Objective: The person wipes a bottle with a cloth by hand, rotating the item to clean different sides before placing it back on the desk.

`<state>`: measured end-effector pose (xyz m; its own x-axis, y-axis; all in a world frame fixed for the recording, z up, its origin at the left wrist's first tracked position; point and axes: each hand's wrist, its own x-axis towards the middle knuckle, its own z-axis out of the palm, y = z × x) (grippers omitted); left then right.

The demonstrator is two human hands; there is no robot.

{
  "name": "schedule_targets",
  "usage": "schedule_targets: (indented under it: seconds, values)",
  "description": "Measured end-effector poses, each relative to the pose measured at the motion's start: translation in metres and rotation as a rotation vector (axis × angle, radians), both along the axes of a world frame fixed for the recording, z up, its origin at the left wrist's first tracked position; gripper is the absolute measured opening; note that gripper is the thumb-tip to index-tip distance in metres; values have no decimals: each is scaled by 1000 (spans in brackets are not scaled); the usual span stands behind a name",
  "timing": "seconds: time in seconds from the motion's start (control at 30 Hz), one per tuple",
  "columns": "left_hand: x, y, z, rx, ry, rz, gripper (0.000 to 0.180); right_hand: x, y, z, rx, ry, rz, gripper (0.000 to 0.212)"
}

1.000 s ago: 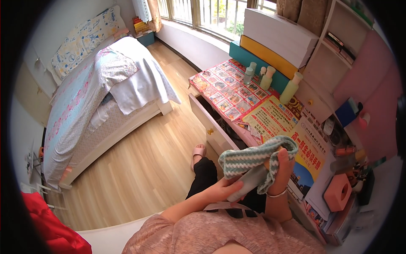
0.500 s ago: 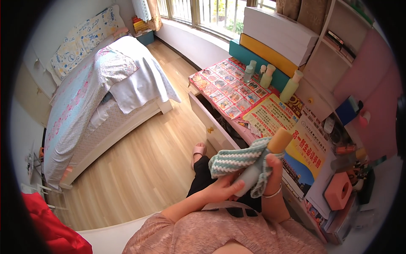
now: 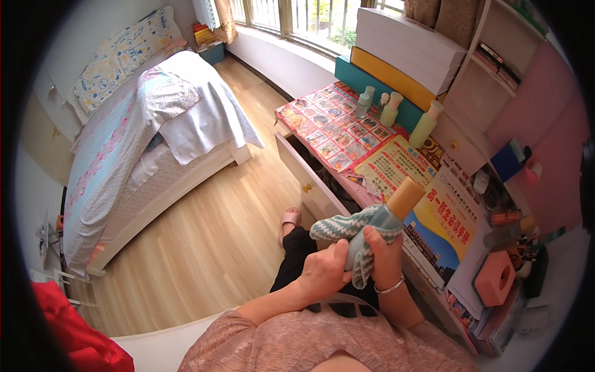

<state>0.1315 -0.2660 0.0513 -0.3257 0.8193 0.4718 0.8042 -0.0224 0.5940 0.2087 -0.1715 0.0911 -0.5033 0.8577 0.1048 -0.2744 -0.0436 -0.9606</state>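
A blue-grey bottle (image 3: 385, 221) with a tan cap (image 3: 406, 197) is held tilted in front of my body, its cap pointing up and to the right. My left hand (image 3: 323, 270) is closed round its lower end, thumb up along the side. A green-and-white striped knitted cloth (image 3: 338, 227) is wrapped partly about the bottle, one part sticking out to the left and another hanging below. My right hand (image 3: 383, 253) grips the cloth against the bottle from the right, thumb on top. The bottle's base is hidden by my fingers.
Right beside me stands a desk with an open drawer (image 3: 310, 180). On it are several bottles (image 3: 425, 124), printed sheets (image 3: 443, 214) and a pink tissue box (image 3: 496, 279). A bed (image 3: 139, 133) stands to the left; red fabric (image 3: 77, 335) lies at lower left.
The fingers of my left hand have curled more tightly round the bottle's lower end. The cloth's left part has dropped and narrowed, baring more of the bottle below the cap. My right hand has moved slightly left.
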Motion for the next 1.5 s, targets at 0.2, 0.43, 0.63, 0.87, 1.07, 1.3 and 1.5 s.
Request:
schedule_targets:
  seconds: [0.2, 0.43, 0.63, 0.87, 1.07, 1.3, 1.5]
  values:
    - [13, -5, 5, -99, 41, 0, 38, 4, 23, 17, -151, 186, -70, 23]
    - [2, -5, 10, -149, -151, -160, 51, 6, 2, 0, -31, 41, 18, 25]
    - [-11, -19, -8, -269, -1325, -764, 60, 18, 0, -6, -250, 137, 495, 38]
    - [-32, -20, 23, -529, -609, -182, 24, 23, 14, -11, 18, -61, 385, 46]
    - [-21, -6, 40, 274, -1033, -468, 37, 11, 2, -13, 461, -280, 694, 60]
    - [-20, -9, 41, 461, -833, -339, 31, 6, -1, -37, 278, -121, 744, 59]
    - [-10, -5, 37, 635, -429, -339, 41, 0, -21, -44, -145, -97, 510, 34]
